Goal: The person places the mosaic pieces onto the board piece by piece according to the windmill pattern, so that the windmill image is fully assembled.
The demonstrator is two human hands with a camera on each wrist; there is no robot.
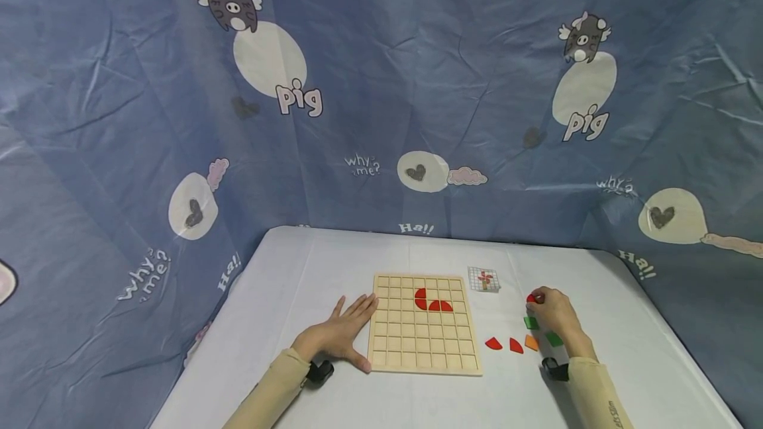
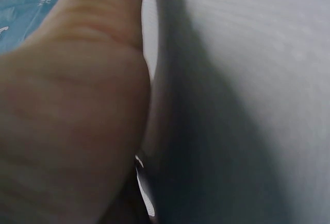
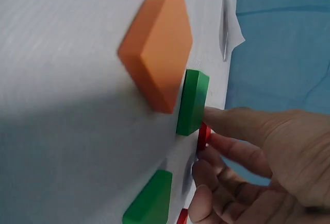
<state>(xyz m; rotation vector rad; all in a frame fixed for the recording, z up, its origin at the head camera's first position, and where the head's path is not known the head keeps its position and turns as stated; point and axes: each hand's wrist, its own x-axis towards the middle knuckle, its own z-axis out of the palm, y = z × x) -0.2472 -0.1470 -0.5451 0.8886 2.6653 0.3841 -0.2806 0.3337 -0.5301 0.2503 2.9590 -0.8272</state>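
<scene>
My right hand pinches a red piece between thumb and index finger, low over the white table at the right. Just in front of that hand lie a green block, an orange block and another green block. Spread out with straight fingers, my left hand rests at the left edge of a wooden grid board. Several red quarter-round pieces sit in squares of the board's upper middle. The left wrist view is mostly filled by the heel of the hand and its shadow.
Two red quarter-round pieces lie on the white table, right of the board. A small gridded picture card with a red figure is at the board's top right corner. Blue printed cloth hangs behind the table.
</scene>
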